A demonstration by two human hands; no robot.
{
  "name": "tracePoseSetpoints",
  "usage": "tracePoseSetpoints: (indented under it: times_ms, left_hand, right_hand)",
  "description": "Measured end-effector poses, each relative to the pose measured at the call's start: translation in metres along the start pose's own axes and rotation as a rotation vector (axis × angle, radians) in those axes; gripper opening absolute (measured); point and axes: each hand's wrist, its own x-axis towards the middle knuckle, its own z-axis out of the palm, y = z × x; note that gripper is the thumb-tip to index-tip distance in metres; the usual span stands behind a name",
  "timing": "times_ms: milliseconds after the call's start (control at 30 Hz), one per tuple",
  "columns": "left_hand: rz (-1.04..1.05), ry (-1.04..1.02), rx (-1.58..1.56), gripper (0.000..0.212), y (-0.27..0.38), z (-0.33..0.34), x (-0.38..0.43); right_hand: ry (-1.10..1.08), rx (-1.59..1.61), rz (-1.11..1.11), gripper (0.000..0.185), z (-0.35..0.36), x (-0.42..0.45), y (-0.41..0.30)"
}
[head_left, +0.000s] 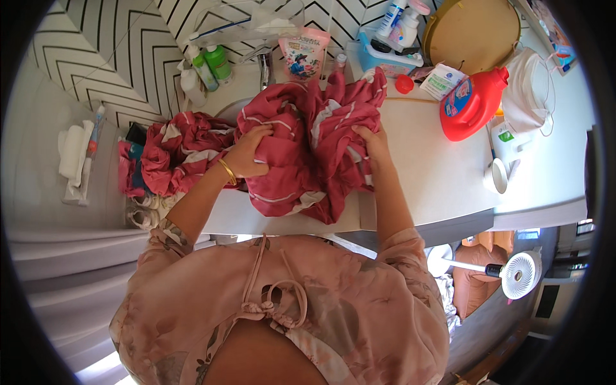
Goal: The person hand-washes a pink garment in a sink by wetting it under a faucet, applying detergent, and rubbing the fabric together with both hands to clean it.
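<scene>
A crumpled bundle of dark pink fabric with white piping [284, 159] is bunched over the washbasin [230, 109], whose rim shows at its left. My left hand [249, 151], with a gold bangle at the wrist, grips the bundle from the left. On the other side my right hand [376, 139] is closed on the fabric, thumb on top. More of the pink and white cloth [185, 154] lies heaped to the left; whether it joins the bundle I cannot tell. Behind the cloth stands a chrome faucet [264, 70]. Most of the basin is hidden.
Green bottles [216, 62] stand back left, and a pink pouch [304, 53] behind the fabric. On the right counter [418, 178] are a red detergent bottle [474, 103], its red cap [404, 84], a blue box [390, 60] and a white cup [495, 176]. White shoes [143, 216] sit lower left.
</scene>
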Motion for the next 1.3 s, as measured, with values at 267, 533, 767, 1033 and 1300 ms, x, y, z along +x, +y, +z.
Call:
tracePoseSetpoints:
  times_ms: [267,533,767,1033,1300]
  left_hand:
    - [-0.032,0.159,0.518,0.127,0.067,0.004,0.007]
    - [-0.140,-0.129,0.379,0.143,0.052,0.033,-0.017]
    - [0.023,0.011,0.337,0.133,0.110,0.056,0.049]
    - [0.405,0.548,-0.249,0.024,0.205,0.122,0.182]
    - [0.223,0.016,0.390,0.034,0.271,0.212,0.260]
  right_hand:
    - [-0.008,0.048,-0.138,0.072,0.064,-0.053,-0.051]
    - [0.215,-0.345,-0.731,0.054,0.001,-0.121,-0.174]
    - [0.457,-1.019,-1.357,0.090,-0.026,-0.181,-0.253]
    - [0.657,-0.985,-1.320,0.091,-0.093,-0.209,-0.314]
    - [0.478,-0.889,-0.655,0.067,-0.133,-0.186,-0.322]
